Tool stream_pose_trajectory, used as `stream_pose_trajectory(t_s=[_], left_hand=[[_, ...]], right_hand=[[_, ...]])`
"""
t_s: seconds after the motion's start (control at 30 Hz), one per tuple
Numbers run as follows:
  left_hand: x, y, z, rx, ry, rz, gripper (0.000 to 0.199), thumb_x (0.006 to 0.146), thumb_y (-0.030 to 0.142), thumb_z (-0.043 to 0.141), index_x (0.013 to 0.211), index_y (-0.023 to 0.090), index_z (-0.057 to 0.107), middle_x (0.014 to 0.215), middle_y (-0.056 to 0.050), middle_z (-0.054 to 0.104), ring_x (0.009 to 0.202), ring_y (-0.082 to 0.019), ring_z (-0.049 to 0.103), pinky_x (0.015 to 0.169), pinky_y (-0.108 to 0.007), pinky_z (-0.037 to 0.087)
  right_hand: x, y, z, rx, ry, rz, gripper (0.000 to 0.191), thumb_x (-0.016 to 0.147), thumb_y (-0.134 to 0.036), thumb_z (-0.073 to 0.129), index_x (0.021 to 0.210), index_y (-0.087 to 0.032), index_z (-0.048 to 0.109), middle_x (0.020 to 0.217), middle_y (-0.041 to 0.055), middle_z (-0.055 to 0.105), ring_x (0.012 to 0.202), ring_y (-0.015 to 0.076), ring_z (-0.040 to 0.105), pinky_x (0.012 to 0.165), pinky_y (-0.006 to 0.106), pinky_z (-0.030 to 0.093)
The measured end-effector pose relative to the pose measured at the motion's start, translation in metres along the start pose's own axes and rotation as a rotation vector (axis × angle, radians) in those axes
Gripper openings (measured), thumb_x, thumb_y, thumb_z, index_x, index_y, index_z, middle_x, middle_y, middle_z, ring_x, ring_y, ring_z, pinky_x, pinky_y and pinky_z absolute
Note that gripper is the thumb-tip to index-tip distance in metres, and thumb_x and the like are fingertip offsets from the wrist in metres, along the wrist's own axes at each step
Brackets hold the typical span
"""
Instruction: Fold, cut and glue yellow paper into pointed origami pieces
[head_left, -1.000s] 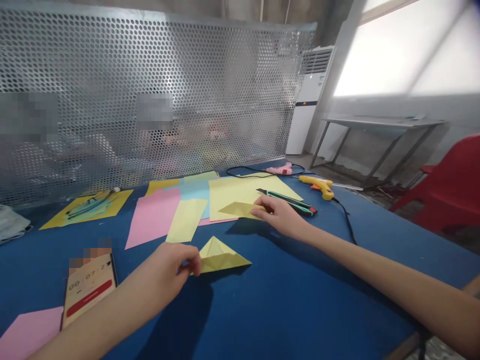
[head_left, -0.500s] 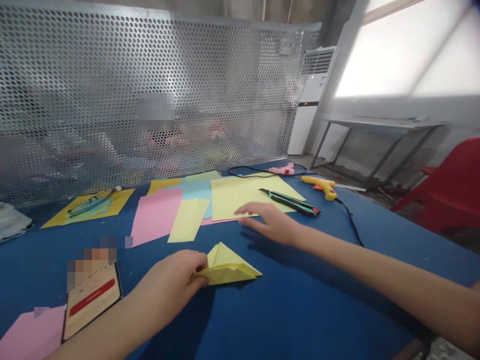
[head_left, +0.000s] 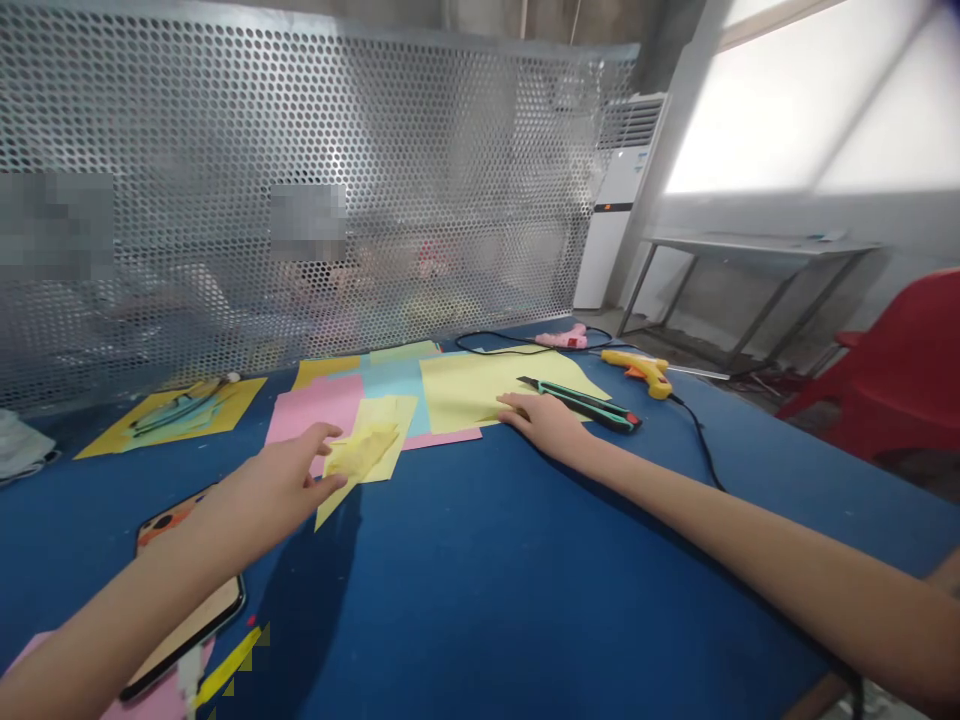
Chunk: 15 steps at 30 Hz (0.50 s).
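The folded yellow paper (head_left: 361,452) is blurred, over a flat pale yellow strip (head_left: 391,462) and the pink sheet (head_left: 313,405). Just left of it is my left hand (head_left: 304,468), thumb and fingers apart, with nothing held between them. My right hand (head_left: 546,425) has its fingertips on the front part of the large pale yellow sheet (head_left: 465,385), its fingers stretched out. Right beside that hand, on the sheet, lies a green and black box cutter (head_left: 592,405) with its blade out.
A phone (head_left: 196,622) lies partly under my left forearm. Yellow glue gun (head_left: 643,373) and pink glue gun (head_left: 564,338) rest with cables at the back right. A perforated metal screen (head_left: 420,190) stands behind the blue table (head_left: 480,590). A red chair (head_left: 892,370) is at the right.
My left hand has moved back and left with the folded yellow paper and opened away from it. My right hand has moved slightly right and down onto the large yellow sheet.
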<state>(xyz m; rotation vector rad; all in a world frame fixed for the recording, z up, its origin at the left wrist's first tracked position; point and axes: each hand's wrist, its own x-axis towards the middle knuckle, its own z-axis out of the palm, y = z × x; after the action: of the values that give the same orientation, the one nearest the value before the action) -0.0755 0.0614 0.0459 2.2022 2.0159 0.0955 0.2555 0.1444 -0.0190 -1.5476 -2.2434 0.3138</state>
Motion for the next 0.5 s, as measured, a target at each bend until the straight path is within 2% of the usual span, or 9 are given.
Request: stream_pose_trajectory(t_s=[0.13,0.23,0.37,0.5], left_hand=[[-0.007,0.006,-0.003,-0.005,0.015,0.017,0.046,0.096,0.049,0.052,0.133,0.021,0.049,0.104,-0.007,0.065,0.086,-0.023,0.066,0.075,-0.042,0.054],[-0.017,0.017,-0.004,-0.015,0.022,0.07,0.05,0.092,0.053,0.046,0.132,0.024,0.052,0.112,-0.01,0.066,0.097,-0.03,0.067,0.079,-0.045,0.052],[-0.035,0.04,0.001,-0.018,-0.014,0.206,0.042,0.089,0.048,0.047,0.124,0.029,0.057,0.128,-0.005,0.063,0.112,-0.029,0.063,0.093,-0.042,0.049],[-0.055,0.058,0.004,0.011,-0.102,0.278,0.034,0.086,0.04,0.052,0.116,0.03,0.062,0.124,-0.004,0.067,0.11,-0.031,0.065,0.086,-0.043,0.053]], right_hand=[[0.0,-0.001,0.001,0.024,0.014,0.034,0.032,0.096,-0.035,0.058,0.123,-0.019,0.058,0.126,0.0093,0.06,0.105,0.0219,0.062,0.088,0.043,0.054],[0.001,0.002,0.0,0.048,0.011,0.069,0.032,0.096,-0.036,0.059,0.123,-0.018,0.059,0.124,0.0087,0.06,0.104,0.0224,0.062,0.087,0.043,0.055],[0.01,0.008,-0.008,0.064,0.055,0.116,0.033,0.096,-0.036,0.059,0.123,-0.017,0.059,0.124,0.0082,0.06,0.104,0.0232,0.062,0.087,0.043,0.055],[0.025,0.01,-0.027,0.067,0.182,0.126,0.033,0.096,-0.036,0.059,0.123,-0.017,0.059,0.124,0.0086,0.06,0.104,0.0229,0.062,0.087,0.043,0.055]])
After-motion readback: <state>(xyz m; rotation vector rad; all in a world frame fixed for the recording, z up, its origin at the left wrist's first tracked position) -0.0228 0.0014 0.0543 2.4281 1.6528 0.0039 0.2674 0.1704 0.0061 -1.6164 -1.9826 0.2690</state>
